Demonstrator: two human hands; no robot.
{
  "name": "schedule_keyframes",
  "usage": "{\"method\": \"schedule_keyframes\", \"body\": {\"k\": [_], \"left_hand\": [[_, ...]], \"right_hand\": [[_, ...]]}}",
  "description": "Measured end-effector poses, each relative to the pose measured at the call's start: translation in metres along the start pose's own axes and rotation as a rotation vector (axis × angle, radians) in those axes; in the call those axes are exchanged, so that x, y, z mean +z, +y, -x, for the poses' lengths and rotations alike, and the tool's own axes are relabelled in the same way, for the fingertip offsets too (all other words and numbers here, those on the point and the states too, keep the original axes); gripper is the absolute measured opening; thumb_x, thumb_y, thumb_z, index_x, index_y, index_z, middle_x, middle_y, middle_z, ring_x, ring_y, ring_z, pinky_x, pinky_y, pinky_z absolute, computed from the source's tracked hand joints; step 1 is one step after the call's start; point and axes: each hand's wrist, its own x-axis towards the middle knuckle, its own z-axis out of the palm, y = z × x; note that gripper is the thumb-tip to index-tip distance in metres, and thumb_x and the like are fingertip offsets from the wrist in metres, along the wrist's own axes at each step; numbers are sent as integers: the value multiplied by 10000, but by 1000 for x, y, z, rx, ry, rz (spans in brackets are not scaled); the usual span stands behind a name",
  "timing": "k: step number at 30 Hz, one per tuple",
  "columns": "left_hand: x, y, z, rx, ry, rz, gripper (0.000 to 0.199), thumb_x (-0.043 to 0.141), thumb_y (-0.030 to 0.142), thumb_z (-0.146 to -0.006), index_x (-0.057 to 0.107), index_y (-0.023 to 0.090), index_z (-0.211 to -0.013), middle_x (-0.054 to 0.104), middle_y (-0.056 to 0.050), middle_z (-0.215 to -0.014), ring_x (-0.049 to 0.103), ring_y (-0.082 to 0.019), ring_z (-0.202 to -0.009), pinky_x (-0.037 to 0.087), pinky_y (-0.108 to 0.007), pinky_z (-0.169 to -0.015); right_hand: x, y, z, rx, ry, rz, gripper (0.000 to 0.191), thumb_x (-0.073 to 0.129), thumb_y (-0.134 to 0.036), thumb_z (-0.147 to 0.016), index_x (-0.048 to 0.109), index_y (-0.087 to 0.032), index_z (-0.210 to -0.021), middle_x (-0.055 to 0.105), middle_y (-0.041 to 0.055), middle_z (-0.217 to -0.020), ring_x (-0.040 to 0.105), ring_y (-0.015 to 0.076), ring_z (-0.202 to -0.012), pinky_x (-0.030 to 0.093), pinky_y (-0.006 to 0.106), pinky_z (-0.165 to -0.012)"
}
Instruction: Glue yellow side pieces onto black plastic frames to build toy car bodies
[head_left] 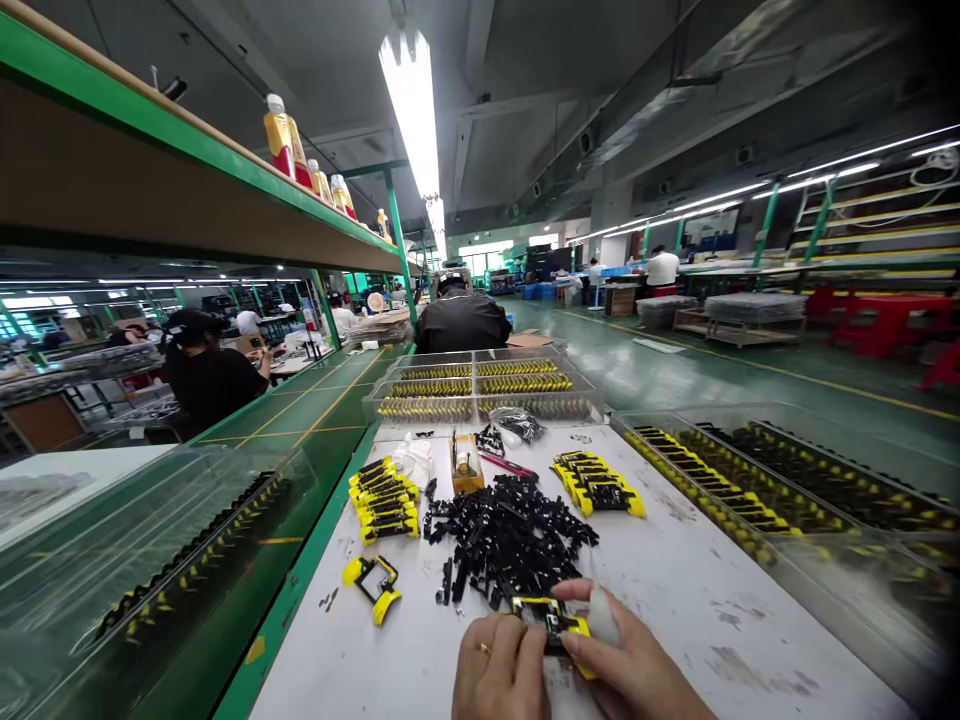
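Observation:
My left hand, with a ring on one finger, closes on the near left part of a yellow-and-black plastic frame. My right hand pinches the same frame at its right yellow end; a whitish cover sits on one finger. Part of the frame is hidden under the fingers. Just beyond lies a heap of small black plastic pieces. To the left a single yellow-and-black frame lies by itself. Similar frames overlap in a left row and a right row.
Clear trays of frames stand at the back, right and left. Behind the heap are a small yellowish box, a red pen-like tool and a plastic bag. A person sits ahead.

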Motion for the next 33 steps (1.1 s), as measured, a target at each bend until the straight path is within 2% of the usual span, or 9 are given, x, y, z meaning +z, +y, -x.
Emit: {"method": "schedule_keyframes", "body": {"k": [3, 8, 12, 16, 19, 21, 24, 29, 33], "left_hand": [[1, 2, -2, 45, -12, -99, 328, 376, 80, -872, 636, 198, -1034, 681, -126, -853, 635, -259, -785, 498, -384, -735], [-9, 2, -10, 149, -232, -141, 348, 479, 108, -865, 595, 217, -1174, 699, -92, -856, 657, -232, -759, 528, -303, -668], [-10, 4, -5, -102, -264, -50, 438, 484, 80, -852, 568, 290, -1227, 682, -78, -894, 656, -218, -771, 524, -276, -642], [-19, 0, -5, -309, -290, 264, 431, 461, 83, -833, 590, 274, -1197, 649, -89, -938, 630, -225, -863, 521, -304, -732], [-31, -3, -13, -423, -404, 489, 459, 496, 38, -736, 622, 237, -1129, 641, -76, -943, 617, -215, -868, 510, -299, -744], [-38, -3, -21, -560, -494, 576, 493, 518, 12, -649, 637, 213, -1082, 637, -63, -931, 615, -203, -823, 504, -287, -718], [-46, 0, -31, -758, -586, 618, 464, 520, 14, -587, 649, 179, -1002, 620, -54, -899, 595, -182, -755, 491, -272, -671], [-53, 2, -40, -890, -587, 667, 386, 520, 45, -561, 632, 145, -917, 574, -45, -852, 537, -161, -716, 459, -249, -611], [-52, 4, -39, -988, -561, 751, 427, 517, 64, -560, 614, 136, -970, 575, -53, -886, 530, -164, -744, 447, -230, -576]], "right_hand": [[-3, 2, -3, 21, -27, -37, 550, 608, -540, -725, 440, -170, -1097, 539, -44, -552, 422, 83, -396, 330, 201, -398], [-2, -3, -1, 32, -84, -32, 577, 477, -687, -775, 477, -179, -1050, 549, -26, -581, 409, 69, -378, 307, 203, -396], [1, -17, 5, -19, -158, -47, 564, 404, -703, -802, 512, -192, -1016, 540, -14, -671, 430, 80, -439, 323, 200, -395], [1, -33, 5, -78, -191, 141, 448, 499, -617, -809, 576, -192, -930, 533, -9, -656, 469, 111, -526, 358, 215, -448], [-2, -40, 0, -148, -140, 297, 388, 494, -552, -843, 621, -185, -837, 584, 8, -680, 524, 144, -629, 420, 246, -593], [-2, -43, -2, -195, -118, 387, 368, 488, -523, -855, 629, -188, -797, 627, 23, -741, 558, 174, -727, 432, 259, -672], [2, -47, -3, -238, -84, 526, 356, 462, -495, -867, 624, -192, -773, 628, 28, -754, 564, 185, -743, 423, 266, -677], [9, -63, -4, -230, -87, 634, 334, 448, -437, -861, 564, -184, -676, 572, 16, -698, 528, 165, -695, 399, 255, -632], [14, -71, -8, -217, -116, 669, 287, 449, -385, -851, 521, -183, -660, 573, 8, -704, 524, 156, -689, 381, 251, -623]]}}
